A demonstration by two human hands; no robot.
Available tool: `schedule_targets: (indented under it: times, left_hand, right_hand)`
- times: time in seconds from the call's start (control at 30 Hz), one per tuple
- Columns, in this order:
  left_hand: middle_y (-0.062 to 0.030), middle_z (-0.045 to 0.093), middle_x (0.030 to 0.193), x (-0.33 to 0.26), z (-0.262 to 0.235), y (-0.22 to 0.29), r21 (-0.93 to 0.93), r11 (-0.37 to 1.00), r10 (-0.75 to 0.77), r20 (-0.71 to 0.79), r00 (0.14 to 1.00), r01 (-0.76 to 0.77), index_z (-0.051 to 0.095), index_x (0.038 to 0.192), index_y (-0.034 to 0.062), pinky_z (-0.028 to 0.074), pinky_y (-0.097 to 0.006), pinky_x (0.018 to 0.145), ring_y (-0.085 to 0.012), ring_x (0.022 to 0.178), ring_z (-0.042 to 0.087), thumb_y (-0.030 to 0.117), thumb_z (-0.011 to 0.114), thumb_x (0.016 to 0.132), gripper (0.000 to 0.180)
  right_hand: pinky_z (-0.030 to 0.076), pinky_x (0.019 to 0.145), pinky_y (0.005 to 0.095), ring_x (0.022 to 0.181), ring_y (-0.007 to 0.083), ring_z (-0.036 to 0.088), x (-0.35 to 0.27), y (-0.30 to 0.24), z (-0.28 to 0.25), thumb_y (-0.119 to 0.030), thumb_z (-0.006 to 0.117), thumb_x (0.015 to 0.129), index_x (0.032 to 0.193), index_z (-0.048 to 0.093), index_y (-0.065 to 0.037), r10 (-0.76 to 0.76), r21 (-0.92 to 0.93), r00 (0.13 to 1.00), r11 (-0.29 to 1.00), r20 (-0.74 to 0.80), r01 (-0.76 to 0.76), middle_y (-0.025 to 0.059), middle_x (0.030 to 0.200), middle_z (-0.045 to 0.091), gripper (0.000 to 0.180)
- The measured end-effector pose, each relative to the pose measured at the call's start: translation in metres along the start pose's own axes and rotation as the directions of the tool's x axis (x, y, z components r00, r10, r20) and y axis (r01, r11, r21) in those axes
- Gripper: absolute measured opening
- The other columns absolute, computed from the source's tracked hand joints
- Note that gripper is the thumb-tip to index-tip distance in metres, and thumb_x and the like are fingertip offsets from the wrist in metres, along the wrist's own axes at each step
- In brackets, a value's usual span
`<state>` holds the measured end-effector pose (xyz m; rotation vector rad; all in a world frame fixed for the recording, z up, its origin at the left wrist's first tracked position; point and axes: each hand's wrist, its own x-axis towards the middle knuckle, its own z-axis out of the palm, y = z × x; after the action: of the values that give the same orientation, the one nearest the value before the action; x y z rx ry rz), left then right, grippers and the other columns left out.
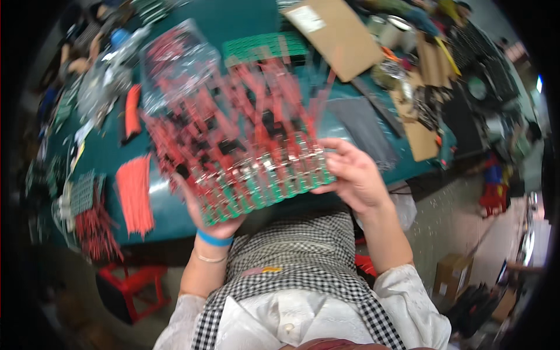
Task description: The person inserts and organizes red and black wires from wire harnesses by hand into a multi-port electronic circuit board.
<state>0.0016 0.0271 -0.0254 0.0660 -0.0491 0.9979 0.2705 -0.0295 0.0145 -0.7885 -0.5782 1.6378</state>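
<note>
I hold a green circuit board panel (273,191) by its two ends, above the table's front edge. Shiny metal parts line it, and many red wires (242,111) fan out from its far side, blurred by motion. My left hand (204,211) grips the left end, its fingers partly hidden behind the wires. At the right end, my right hand (354,175) has its thumb on top and fingers curled beneath. Beyond the wires rests another green panel (248,48). A bundle of coral-red strips (135,197) lies on the table, left of my left hand.
The green table (233,17) carries a clear plastic bag of red pieces (181,61), a brown cardboard sheet (335,35), a grey flat bag (364,129) and, at left, more boards with red wires (90,204). A red stool (134,291) stands below the table.
</note>
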Motion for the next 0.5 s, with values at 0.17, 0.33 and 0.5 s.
schedule_targets:
  times: [0.17, 0.33, 0.5]
  left_hand:
    - [-0.0083, 0.052, 0.142, 0.010, 0.004, -0.005, 0.150, 0.988, -0.038, 0.005, 0.999, 0.037, 0.046, 0.143, 0.0172, 0.034, -0.057, 0.110, -0.0334, 0.129, 0.050, 0.067, 0.042, 0.092, 0.071]
    - [-0.0084, 0.054, 0.139, 0.014, 0.003, -0.001, 0.156, 0.987, -0.027, -0.043, 0.999, 0.033, 0.049, 0.140, 0.0160, 0.036, -0.056, 0.109, -0.0327, 0.127, 0.052, 0.065, 0.043, 0.093, 0.068]
    - [-0.0085, 0.055, 0.138, 0.013, 0.016, 0.000, 0.189, 0.982, 0.038, -0.069, 0.997, -0.024, 0.051, 0.139, 0.0158, 0.038, -0.056, 0.108, -0.0328, 0.126, 0.053, 0.064, 0.043, 0.094, 0.066]
  right_hand:
    - [0.062, 0.078, 0.0381, 0.101, 0.0232, 0.067, -0.005, -0.010, 0.000, -0.010, 0.056, 0.097, 0.132, 0.045, 0.001, 0.026, -0.084, 1.000, 0.996, -0.017, -0.028, 0.0139, 0.117, 0.062, 0.038]
    - [0.058, 0.083, 0.0383, 0.106, 0.0253, 0.064, 0.003, -0.030, -0.009, -0.013, 0.058, 0.097, 0.131, 0.049, 0.000, -0.073, -0.293, 0.989, 0.956, -0.125, 0.034, 0.0166, 0.122, 0.060, 0.037]
    - [0.055, 0.087, 0.0356, 0.101, 0.0254, 0.064, 0.072, -0.078, -0.073, -0.010, 0.063, 0.094, 0.128, 0.050, 0.005, -0.480, -0.358, 0.812, 0.861, -0.332, 0.362, 0.0164, 0.119, 0.061, 0.039]
